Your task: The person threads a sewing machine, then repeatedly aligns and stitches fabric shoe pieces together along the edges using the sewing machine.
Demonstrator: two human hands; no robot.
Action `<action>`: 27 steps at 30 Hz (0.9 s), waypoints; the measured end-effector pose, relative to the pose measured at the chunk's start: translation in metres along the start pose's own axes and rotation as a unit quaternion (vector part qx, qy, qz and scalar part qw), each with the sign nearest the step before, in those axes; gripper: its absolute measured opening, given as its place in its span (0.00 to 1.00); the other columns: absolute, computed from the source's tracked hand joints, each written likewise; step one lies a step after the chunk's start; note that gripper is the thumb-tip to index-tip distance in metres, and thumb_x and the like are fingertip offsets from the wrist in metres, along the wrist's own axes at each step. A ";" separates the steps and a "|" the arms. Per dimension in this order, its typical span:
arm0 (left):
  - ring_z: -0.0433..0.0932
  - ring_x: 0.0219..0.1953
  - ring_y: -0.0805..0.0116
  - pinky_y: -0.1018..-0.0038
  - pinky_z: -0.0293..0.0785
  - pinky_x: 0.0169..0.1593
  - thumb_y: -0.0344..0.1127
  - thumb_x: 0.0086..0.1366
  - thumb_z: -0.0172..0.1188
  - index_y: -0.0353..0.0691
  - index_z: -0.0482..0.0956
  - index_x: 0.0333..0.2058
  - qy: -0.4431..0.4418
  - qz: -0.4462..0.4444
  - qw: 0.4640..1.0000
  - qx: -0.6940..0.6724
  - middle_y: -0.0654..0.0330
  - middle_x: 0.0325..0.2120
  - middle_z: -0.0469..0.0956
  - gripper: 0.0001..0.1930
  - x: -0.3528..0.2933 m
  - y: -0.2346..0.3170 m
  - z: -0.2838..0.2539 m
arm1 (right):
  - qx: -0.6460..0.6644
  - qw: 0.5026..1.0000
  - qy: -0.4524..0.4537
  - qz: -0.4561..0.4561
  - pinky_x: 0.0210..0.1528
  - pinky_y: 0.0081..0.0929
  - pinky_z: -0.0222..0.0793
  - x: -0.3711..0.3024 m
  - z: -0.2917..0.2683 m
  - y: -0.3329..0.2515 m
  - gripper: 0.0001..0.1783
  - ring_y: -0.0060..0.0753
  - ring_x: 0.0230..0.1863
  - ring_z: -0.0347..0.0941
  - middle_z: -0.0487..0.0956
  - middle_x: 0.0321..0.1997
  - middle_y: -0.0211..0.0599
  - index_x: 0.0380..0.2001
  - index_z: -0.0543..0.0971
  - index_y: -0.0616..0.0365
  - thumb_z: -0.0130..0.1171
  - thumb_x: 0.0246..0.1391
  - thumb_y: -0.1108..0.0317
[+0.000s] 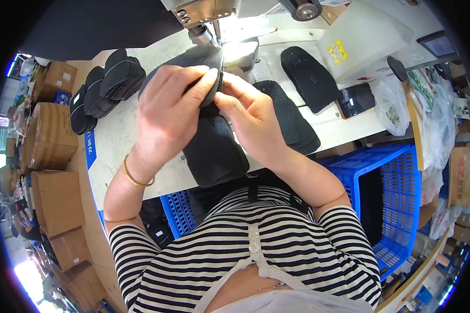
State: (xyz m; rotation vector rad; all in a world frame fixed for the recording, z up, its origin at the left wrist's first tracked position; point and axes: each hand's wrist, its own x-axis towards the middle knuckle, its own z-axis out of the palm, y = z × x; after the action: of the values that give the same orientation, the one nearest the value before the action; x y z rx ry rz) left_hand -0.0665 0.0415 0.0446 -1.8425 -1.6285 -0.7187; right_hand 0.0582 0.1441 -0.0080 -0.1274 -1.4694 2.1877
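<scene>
Just in front of the sewing machine's needle area (217, 34), both my hands pinch the edge of a black padded fabric piece (210, 98). My left hand (167, 112) curls over it from the left, thumb and fingers pressed together. From the right, my right hand (253, 117) grips the same edge between thumb and fingers. Below them a rounded black piece (216, 154) hangs over the table's front edge; whether it joins the held one is hidden by my hands. More black material lies behind my left hand, under the machine's light.
Stacks of black rounded pieces (122, 75) lie on the left of the white table (115, 141). Right of my hands are mesh-textured black pieces (292, 117), another black stack (310, 78) and a glossy dark object (356, 100). A blue crate (415, 208) stands below right; cardboard boxes (57, 135) stand left.
</scene>
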 end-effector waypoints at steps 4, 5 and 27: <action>0.78 0.35 0.56 0.68 0.77 0.38 0.19 0.40 0.61 0.29 0.82 0.38 0.031 0.012 0.999 0.025 0.55 0.35 0.79 0.21 -0.011 0.010 0.012 | -0.129 0.992 0.004 0.002 0.47 0.14 0.71 -0.005 -0.005 -0.006 0.17 0.15 0.43 0.75 0.80 0.45 0.31 0.55 0.74 0.68 0.50 0.65 0.73; 0.78 0.35 0.56 0.68 0.77 0.38 0.19 0.40 0.61 0.29 0.82 0.38 0.030 0.013 0.999 0.024 0.55 0.35 0.79 0.21 -0.012 0.012 0.012 | -0.129 0.992 0.005 0.002 0.47 0.14 0.71 -0.008 -0.005 -0.008 0.17 0.15 0.43 0.75 0.80 0.45 0.31 0.55 0.74 0.68 0.50 0.65 0.73; 0.78 0.35 0.60 0.69 0.77 0.38 0.23 0.40 0.64 0.31 0.82 0.37 0.073 0.022 0.995 0.066 0.56 0.35 0.77 0.19 -0.027 0.021 0.021 | -0.126 0.991 0.036 0.009 0.30 0.16 0.73 -0.023 -0.015 -0.009 0.10 0.18 0.26 0.78 0.82 0.25 0.36 0.34 0.79 0.68 0.53 0.62 0.71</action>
State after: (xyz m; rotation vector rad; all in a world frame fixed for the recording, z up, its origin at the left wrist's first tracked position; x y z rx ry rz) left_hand -0.0480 0.0364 0.0091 -1.6867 -1.5000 -0.6913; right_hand 0.0867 0.1488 -0.0101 -0.3016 -1.7028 1.9817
